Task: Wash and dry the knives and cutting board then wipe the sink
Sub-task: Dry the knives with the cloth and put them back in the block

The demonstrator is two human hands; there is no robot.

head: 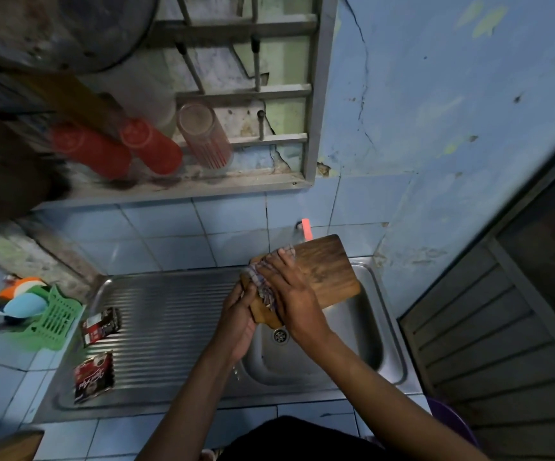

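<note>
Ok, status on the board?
Left hand grips board over sink. Right hand presses cloth on it. Nothing in the way.

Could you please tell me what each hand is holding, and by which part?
Left hand grips the cutting board by its near end; right hand presses a checked cloth onto it.

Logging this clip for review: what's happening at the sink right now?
A person is drying a brown wooden cutting board over the steel sink basin. The left hand grips the board's lower end, while the right hand presses a checked cloth against its face. No knives are visible.
</note>
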